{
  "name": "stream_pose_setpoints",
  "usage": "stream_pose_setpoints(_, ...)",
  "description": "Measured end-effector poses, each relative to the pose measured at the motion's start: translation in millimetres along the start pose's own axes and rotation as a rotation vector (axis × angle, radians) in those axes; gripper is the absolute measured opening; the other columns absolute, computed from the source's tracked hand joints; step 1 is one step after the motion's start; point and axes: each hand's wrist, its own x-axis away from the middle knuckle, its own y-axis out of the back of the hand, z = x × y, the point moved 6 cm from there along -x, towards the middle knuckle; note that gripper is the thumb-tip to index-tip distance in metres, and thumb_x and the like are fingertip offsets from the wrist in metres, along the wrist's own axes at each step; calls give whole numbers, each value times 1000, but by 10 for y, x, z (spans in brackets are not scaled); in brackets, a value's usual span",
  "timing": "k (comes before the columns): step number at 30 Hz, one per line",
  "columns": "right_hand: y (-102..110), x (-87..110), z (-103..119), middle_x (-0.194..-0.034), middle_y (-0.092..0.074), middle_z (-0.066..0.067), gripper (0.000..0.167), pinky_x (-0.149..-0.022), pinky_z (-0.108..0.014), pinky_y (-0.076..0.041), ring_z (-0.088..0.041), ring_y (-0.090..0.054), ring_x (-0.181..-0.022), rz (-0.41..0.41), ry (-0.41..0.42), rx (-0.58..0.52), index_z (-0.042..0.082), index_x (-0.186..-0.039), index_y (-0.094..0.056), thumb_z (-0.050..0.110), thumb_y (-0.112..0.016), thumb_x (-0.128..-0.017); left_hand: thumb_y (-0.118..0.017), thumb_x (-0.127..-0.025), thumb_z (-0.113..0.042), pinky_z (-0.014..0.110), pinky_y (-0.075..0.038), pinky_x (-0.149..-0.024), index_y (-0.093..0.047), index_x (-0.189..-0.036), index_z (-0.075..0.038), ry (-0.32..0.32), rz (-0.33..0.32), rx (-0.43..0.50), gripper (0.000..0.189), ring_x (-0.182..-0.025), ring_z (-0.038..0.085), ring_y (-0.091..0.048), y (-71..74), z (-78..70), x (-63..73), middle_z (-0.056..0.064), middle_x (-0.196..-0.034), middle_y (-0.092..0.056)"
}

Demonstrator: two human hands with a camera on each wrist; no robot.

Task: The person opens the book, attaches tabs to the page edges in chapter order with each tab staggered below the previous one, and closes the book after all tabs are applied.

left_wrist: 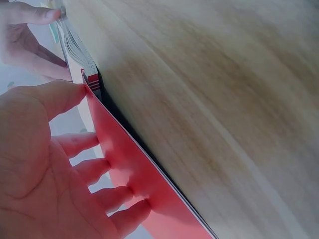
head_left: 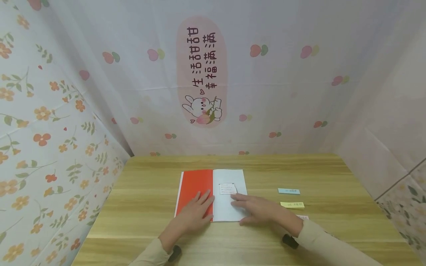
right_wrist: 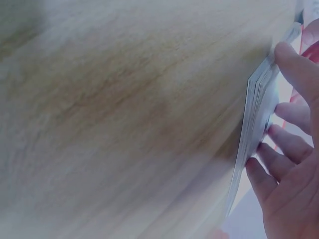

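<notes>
An open booklet [head_left: 222,215] lies on the wooden table, with a red inside cover [head_left: 197,183] on its left and a white page on its right. A small white slip [head_left: 227,188] with lines of writing sits on that page. My left hand [head_left: 195,213] rests on the red side with fingers spread, its thumb near the fold at the bottom edge. On the white page lies my right hand [head_left: 257,209], fingertips just below the slip and thumb at the lower edge. In the right wrist view, the stacked pages [right_wrist: 256,107] show under its fingers [right_wrist: 271,164].
Right of the booklet lie a blue paper strip [head_left: 288,191], a yellow strip [head_left: 292,205] and a pink strip [head_left: 303,217] partly hidden by the right forearm. Patterned cloth [head_left: 266,92] hangs behind the table [head_left: 149,192] and along both sides.
</notes>
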Motion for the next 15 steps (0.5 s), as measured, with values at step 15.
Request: stream_pose_setpoints(15, -4, 121, -21, -154, -45, -11, 54, -107, -43, -44, -29, -48, -136, -62, 40, 24, 3, -143, -57, 13, -69, -91, -58, -102, -39, 54, -29, -116, -39, -157, -10, -10, 2, 7, 66, -147, 46, -23, -13, 16, 4, 13, -164, -27)
